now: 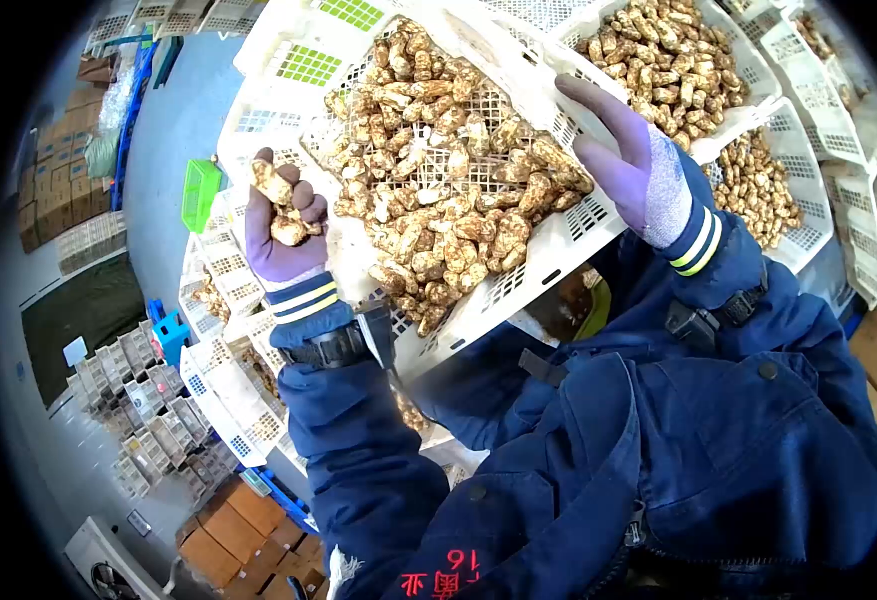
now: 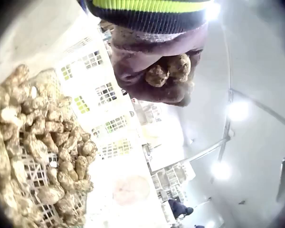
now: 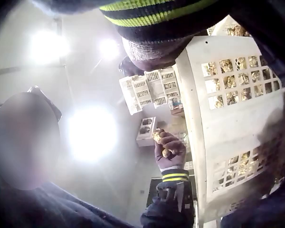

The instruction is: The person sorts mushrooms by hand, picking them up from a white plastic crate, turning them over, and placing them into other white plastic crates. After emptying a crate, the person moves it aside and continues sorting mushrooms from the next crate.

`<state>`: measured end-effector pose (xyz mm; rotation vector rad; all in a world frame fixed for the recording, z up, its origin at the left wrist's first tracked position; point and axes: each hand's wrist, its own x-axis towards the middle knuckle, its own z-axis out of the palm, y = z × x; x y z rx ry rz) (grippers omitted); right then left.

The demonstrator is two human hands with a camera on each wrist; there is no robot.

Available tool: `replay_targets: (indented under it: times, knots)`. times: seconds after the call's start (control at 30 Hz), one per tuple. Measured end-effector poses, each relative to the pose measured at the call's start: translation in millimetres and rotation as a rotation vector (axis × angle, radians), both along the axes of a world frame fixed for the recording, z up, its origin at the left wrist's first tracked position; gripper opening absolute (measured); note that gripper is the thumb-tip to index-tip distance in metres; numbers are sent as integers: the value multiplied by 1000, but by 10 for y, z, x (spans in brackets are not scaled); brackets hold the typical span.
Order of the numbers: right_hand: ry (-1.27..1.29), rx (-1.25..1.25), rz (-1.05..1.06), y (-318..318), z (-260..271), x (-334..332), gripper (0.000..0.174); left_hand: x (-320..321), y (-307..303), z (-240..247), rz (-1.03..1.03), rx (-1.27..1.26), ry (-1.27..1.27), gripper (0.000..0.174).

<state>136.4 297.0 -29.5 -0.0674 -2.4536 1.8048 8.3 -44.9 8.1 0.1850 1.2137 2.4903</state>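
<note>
Stubby brown-and-white mushrooms lie loose in a white mesh-bottomed crate in front of me. At the crate's left side my gloved left hand curls its fingers round a few mushrooms. The left wrist view shows two of these mushrooms against the palm. On the opposite side my gloved right hand is at the crate's side wall, index finger and thumb extended and spread apart. In the right wrist view most of its fingers are hidden behind the wrist and cuff.
More crates of mushrooms stand at the upper right, with another crate beside them. Stacked crates are at left below my hand. A green basket, cardboard boxes and distant crate stacks are farther off.
</note>
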Motion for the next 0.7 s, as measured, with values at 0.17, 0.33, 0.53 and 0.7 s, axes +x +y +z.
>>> replay_targets:
  times: [0.17,0.33,0.53,0.7]
  knots:
    - [9,-5,1,4,9,3,49,-17,450,295,-407,-1108,-18,36]
    - [-9,-53,2,-12,33,-25,51,-679,488,-260,-146,-1422,164,31]
    - [-2,52,0,19,48,-44,52,-750,1137,-1053,-408,-2165,690,44]
    - [17,21,-6,7,8,-43,53,-818,1148,-1106,-342,-2098,713,46]
